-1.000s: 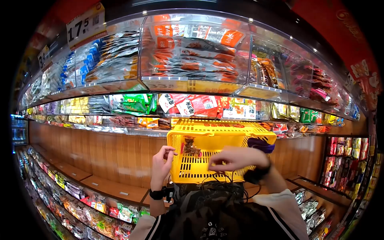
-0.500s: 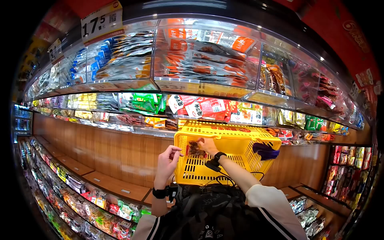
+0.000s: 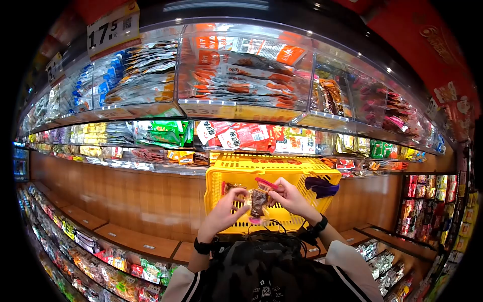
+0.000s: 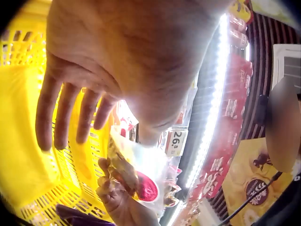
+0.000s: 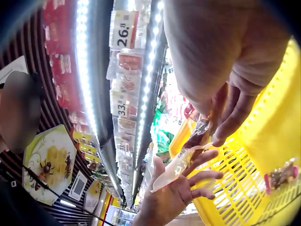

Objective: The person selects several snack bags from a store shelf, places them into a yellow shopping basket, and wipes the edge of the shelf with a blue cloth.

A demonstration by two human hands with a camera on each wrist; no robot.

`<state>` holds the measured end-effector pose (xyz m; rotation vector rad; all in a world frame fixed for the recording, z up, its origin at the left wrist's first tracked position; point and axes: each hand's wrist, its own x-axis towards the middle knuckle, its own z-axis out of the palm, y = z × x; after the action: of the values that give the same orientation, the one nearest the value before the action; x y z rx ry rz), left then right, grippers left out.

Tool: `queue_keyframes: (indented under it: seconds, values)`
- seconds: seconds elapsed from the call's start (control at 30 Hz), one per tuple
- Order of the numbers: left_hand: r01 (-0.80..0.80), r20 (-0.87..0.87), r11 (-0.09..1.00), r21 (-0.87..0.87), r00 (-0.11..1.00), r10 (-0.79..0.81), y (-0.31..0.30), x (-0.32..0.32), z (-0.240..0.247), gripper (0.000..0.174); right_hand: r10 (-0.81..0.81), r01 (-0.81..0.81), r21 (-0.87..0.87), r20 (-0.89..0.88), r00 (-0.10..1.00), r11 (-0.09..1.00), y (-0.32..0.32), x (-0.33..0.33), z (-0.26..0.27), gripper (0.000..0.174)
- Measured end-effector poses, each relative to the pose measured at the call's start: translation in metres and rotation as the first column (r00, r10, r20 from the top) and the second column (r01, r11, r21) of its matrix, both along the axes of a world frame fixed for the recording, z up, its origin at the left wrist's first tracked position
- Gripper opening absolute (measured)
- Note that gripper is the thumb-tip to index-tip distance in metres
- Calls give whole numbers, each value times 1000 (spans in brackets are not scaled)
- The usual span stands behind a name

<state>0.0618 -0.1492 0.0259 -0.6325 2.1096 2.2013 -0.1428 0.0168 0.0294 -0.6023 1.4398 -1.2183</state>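
Between the two hands, above the yellow basket [image 3: 216, 176], is a clear packet [image 3: 258, 202] of dark brown food with pink ends. The right hand [image 3: 294, 199] [image 5: 230, 61] pinches its upper part between thumb and fingers. Beside the packet is the left hand [image 3: 226, 211] [image 4: 122, 61], its fingers extended and spread in the left wrist view; whether it touches the packet I cannot tell. A second similar packet [image 5: 282, 176] lies in the basket, partly hidden behind the left hand in the head view.
A dark purple item [image 3: 322, 187] hangs over the basket's right side. Shelves of packaged snacks [image 3: 251, 75] run across the front, above a wooden panel [image 3: 121, 194]. Lower bins of packets [image 3: 115, 272] stand at left, with more at right.
The right hand reached to the left side of the basket, then came back up with a packet. The left hand has moved right and down, close to that packet.
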Motion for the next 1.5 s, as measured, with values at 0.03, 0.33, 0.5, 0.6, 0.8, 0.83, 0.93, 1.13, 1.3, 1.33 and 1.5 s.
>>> queue_keyframes:
  seconds: [0.03,0.33,0.5,0.6,0.8,0.83,0.93,1.13,1.3,1.33,1.5]
  values:
    - [98,23,995,30,995,-99,-1,-2,5,41,7,-5,13,-135,991,1000,3,0,13,13]
    - [50,-121,994,99,992,-38,-7,-49,50,23,201,-227,51,-675,710,973,14,-39,101,29]
    - [-65,-348,897,-437,932,-102,-8,-73,78,21,426,-380,225,-669,609,897,2,-47,156,38]
    - [-110,-415,869,-483,903,-116,2,-82,85,24,486,-413,292,-707,515,863,-2,-46,160,32]
    - [-344,-589,935,92,738,329,5,-85,81,25,127,-54,123,-731,671,991,-3,-92,191,15]
    - [-394,-577,917,68,734,358,3,-83,81,24,-32,40,-5,-705,709,999,0,-107,191,17]
    - [-340,-458,934,-110,851,256,-4,-66,66,23,-376,272,-261,-574,727,926,-10,-146,208,28]
    - [-155,-251,960,-232,963,95,-1,-38,41,20,-79,311,-37,-989,122,950,-48,-214,191,49]
    - [-27,-136,936,-350,991,-22,2,-11,8,19,94,288,57,-989,-116,956,-55,-231,161,27]
    - [-18,-139,921,-388,990,-39,3,-7,6,19,97,284,62,-989,-109,957,-57,-220,174,27]
    - [28,-33,912,-410,998,-46,4,7,-21,22,496,402,387,-842,-214,830,-59,-208,188,17]
